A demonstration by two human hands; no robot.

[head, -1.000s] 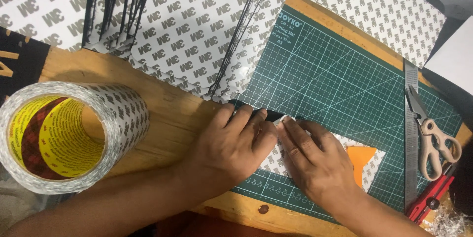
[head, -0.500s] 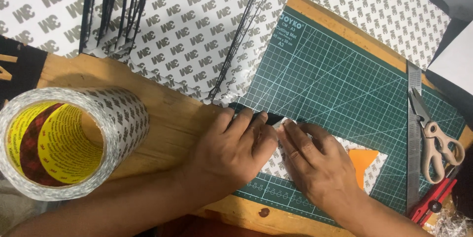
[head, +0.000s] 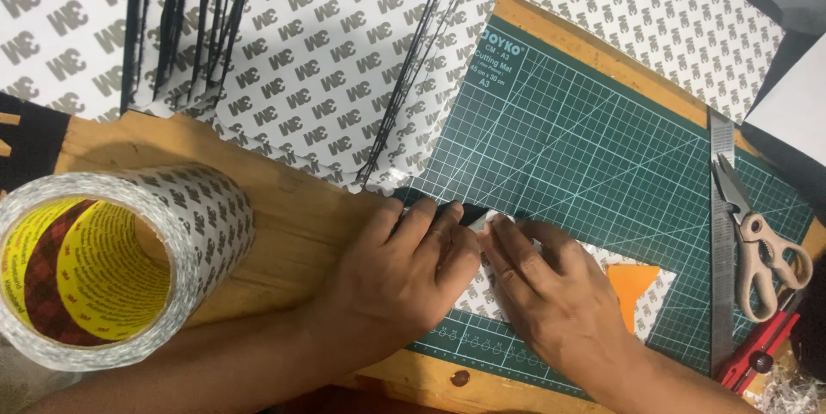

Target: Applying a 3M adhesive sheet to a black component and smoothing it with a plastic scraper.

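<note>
A: What is each hand doing?

B: The left hand [head: 404, 281] and right hand [head: 559, 298] lie side by side, palms down, on a small patterned sheet [head: 594, 281] at the near edge of the green mat [head: 602, 147]. The fingers are stretched out flat and pressing, not curled round anything. Their tips meet at a thin black strip [head: 465, 212] along the sheet's far edge. Whether the tips pinch that strip I cannot tell; it is mostly hidden.

A: Any containers?

B: None as such. The nearest thing to one is the tape roll [head: 112, 263] on its side at the left: a wide hollow tube, yellow inside, its outside wrapped in white paper with a repeated grey print.

A: And the paper around?

B: The same white printed backing covers the big sheets [head: 327, 61] beyond the hands, with narrow black strips lying across them, and another sheet [head: 654, 27] at the upper right. An orange piece [head: 632, 281] rests on the small sheet just beside the right hand.

A: Tools?

B: A steel ruler [head: 721, 233] lies along the mat's right side, beige-handled scissors [head: 761, 237] across it, a red cutter [head: 761, 349] below. The mat is gridded in pale lines and sits on a wooden table [head: 292, 216].
</note>
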